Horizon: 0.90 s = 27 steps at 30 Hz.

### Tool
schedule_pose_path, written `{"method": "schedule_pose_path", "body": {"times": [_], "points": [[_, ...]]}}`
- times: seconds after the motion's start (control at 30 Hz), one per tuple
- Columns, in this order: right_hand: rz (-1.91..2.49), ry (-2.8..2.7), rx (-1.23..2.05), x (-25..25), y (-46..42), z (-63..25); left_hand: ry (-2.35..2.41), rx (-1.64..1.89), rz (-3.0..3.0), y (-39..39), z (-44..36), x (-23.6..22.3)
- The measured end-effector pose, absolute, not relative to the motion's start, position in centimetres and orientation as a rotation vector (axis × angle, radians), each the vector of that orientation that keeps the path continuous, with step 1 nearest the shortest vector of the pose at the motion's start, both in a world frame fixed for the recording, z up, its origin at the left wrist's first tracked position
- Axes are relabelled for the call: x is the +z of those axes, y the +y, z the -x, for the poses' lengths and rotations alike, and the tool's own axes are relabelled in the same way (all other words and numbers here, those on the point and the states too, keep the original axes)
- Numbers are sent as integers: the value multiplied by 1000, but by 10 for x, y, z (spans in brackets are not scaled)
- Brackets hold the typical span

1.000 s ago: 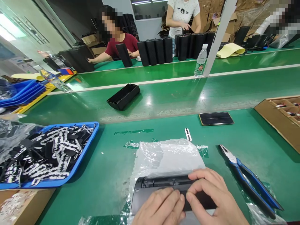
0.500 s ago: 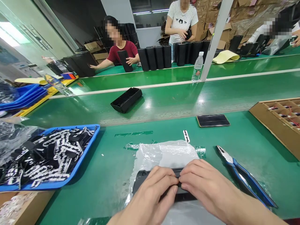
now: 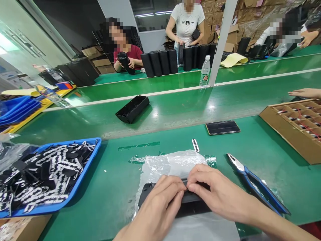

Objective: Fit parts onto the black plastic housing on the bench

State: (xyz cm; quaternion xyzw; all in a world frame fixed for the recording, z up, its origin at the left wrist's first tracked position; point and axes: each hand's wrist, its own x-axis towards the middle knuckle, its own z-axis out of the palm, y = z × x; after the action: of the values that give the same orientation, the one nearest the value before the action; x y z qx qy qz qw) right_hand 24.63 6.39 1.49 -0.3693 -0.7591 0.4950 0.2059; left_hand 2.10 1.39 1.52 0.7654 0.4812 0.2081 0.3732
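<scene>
"Green bench (image 3: 112, 175): where's the casing (image 3: 144, 193)?"
"On white sheet (image 3: 180, 163), under left hand (image 3: 162, 202) and right hand (image 3: 213, 192); both curled, nearly meeting; grip hidden, cannot tell."
"Handling?"
"Probably light, stiff, slick; hold by ends."

It's bright in here: glare whitens the pale panel (image 3: 25, 40) at upper left, highlights pool mid-frame on the glossy green bench (image 3: 173, 107), soft shadow edges the blue tray (image 3: 83, 173)
</scene>
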Motion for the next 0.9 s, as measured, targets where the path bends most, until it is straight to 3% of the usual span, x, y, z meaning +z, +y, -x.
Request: {"method": "schedule_pose_path", "body": {"times": [0.7, 0.9], "points": [[907, -2347, 1033, 10, 56, -252, 1289, 516, -1982, 9, -27, 16], [815, -2574, 744, 14, 57, -246, 1295, 560, -2013, 8, -29, 12]]}}
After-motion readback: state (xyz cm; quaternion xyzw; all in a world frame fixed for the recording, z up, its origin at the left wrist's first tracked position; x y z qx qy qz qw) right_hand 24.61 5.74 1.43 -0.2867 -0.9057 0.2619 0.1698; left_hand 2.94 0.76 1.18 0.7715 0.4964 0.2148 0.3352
